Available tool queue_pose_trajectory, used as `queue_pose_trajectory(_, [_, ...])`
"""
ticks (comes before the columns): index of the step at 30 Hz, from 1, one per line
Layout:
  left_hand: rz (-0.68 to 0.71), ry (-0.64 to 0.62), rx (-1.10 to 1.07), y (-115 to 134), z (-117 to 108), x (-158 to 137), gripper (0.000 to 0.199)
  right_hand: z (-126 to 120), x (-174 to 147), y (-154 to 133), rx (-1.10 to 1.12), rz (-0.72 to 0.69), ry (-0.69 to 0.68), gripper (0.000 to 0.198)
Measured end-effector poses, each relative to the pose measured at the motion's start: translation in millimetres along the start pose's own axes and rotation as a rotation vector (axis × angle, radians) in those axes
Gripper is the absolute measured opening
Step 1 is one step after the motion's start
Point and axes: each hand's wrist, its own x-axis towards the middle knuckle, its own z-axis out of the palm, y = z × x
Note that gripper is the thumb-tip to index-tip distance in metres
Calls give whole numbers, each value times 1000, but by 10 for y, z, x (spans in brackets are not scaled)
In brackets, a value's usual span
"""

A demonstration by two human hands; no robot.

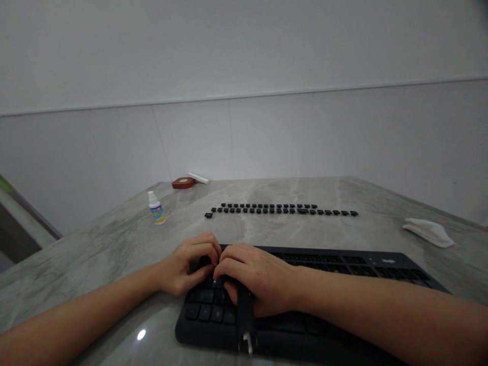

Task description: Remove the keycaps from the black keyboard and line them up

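Note:
A black keyboard (213,335) lies on the table in front of me, with keycaps in its left part and keycap-free spots further right. My left hand (196,262) is at its upper left corner, fingers curled and thumb bent in over the keys; what they pinch, if anything, is hidden. Beside it, my right hand (259,277) is closed around a black-handled tool (245,315) whose small metal end points toward me. The right fingertips touch the keys next to the left fingers. The right forearm crosses over the keyboard and hides part of it.
Beyond the keyboard, loose black keycaps (267,210) stand in two long rows. A small white spray bottle (156,208) is at the left, a reddish-brown case (183,183) and a white box (199,178) near the wall. A white cloth (430,232) lies at the right.

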Motion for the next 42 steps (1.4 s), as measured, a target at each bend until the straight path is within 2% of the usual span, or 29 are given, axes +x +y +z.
queue_pose_trajectory(8, [-64, 4, -56, -59, -15, -19, 8, -9, 14, 2, -7, 29, -26, 23])
queue_pose_trajectory(13, [-102, 11, -89, -77, -23, -20, 10, 2, 13, 2, 85, 93, 31, 20])
queue_pose_trajectory(24, [-164, 8, -142, -138, -24, -50, 8, -2, 17, 13, 279, 229, 152, 33])
queue_pose_trajectory(32, [-170, 12, -155, -131, -25, -42, 8, 22, 53, 6, 336, 343, 225, 22])
queue_pose_trajectory(36, [-173, 13, -158, -137, -29, -36, 9, 39, 36, 28, 306, 288, 213, 24])
queue_pose_trajectory(42, [-172, 21, -167, -157, -28, -32, 11, 45, -1, 31, 153, 134, 82, 30])
